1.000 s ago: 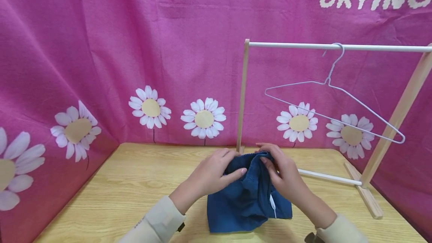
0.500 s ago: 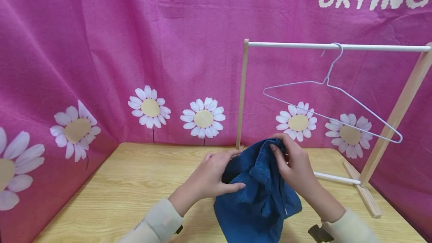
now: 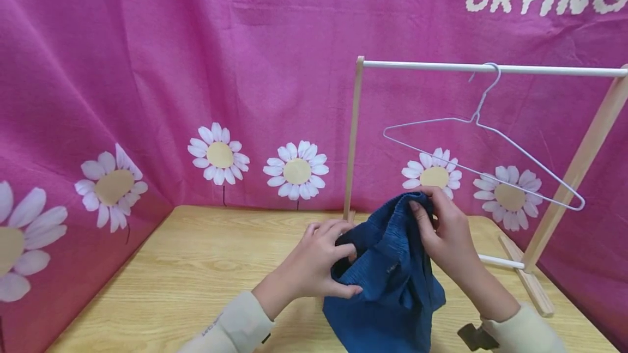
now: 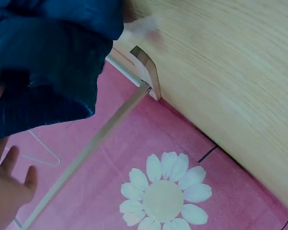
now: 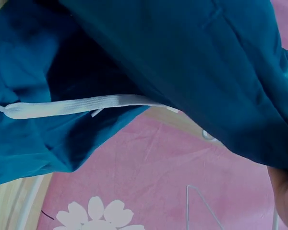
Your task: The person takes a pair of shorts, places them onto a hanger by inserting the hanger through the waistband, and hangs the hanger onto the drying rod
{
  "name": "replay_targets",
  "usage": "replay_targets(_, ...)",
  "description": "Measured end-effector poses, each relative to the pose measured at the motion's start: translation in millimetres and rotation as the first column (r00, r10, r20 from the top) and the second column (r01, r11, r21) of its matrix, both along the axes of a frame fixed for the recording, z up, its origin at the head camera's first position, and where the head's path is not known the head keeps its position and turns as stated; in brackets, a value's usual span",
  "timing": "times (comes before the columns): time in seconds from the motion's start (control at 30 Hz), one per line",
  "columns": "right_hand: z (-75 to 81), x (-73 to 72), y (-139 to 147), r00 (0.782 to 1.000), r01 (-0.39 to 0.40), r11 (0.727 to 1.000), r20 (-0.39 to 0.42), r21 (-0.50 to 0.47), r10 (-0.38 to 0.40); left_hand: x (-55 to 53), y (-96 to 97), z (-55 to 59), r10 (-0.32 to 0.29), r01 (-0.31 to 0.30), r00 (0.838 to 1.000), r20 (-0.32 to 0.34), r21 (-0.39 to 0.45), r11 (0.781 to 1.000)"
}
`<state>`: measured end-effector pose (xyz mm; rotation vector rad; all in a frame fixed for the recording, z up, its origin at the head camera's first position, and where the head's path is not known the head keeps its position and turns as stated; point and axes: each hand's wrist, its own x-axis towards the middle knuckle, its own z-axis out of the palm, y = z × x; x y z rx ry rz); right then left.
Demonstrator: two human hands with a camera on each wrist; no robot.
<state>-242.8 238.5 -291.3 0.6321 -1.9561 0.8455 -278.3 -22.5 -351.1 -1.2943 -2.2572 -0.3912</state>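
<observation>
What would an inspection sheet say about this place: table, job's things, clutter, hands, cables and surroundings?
Surface: pale wood-grain table, near edge out of view.
Job's things: blue garment, gathered in folds, its lower end cut off in the head view; white drawstring seen from the right wrist.
Clutter: nothing seen.
Right hand: fingers pinch the garment's upper edge.
Left hand: spread, not pinching, at the garment's opening.
Cables: nothing seen.
Surroundings: pink cloth backdrop with printed daisies; wood-and-white rack with a wire hanger hooked on its top.
</observation>
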Motion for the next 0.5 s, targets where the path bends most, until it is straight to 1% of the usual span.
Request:
replay_targets(0.07, 0.9, 1.0, 3, 1.000, 0.008, 1.000, -0.008, -0.004, -0.008, -0.2, -0.3, -2.0, 0.013, -0.011, 1.000, 0.025, -0.076, 0.997)
replay_targets(0.13, 1.2, 1.6, 6, 1.000, 0.019, 1.000, -0.010, -0.006, -0.019, -1.2, -1.6, -2.9, 0.016, -0.011, 0.999, 0.049, -0.103, 0.995)
replay_targets(0.2, 0.7, 1.9, 9, 0.999, 0.034, 0.999, -0.004, -0.011, -0.034, -3.2, -4.2, -2.5, 0.009, -0.004, 0.997, 0.079, -0.063, 0.998)
replay_targets(0.27, -0.7, 1.9, 13, 0.999, 0.048, 0.998, 0.011, -0.026, -0.048, -5.7, -7.4, -0.4, 0.006, -0.007, 0.993, 0.116, 0.010, 1.000)
replay_targets(0.33, -1.9, 1.9, 16, 0.998, 0.060, 0.997, 0.033, -0.047, -0.059, -9.7, -10.3, 1.1, 0.004, -0.016, 0.991, 0.136, 0.084, 0.996)
replay_targets(0.4, -2.8, 1.7, 20, 0.997, 0.055, 0.996, 0.066, -0.069, -0.051, -13.0, -12.8, 2.9, 0.002, -0.024, 0.987, 0.160, 0.135, 0.991)
replay_targets(0.5, -3.8, 1.7, 24, 0.992, 0.028, 0.997, 0.122, -0.073, -0.019, -16.9, -15.9, 4.0, -0.011, -0.025, 0.979, 0.203, 0.176, 0.984)
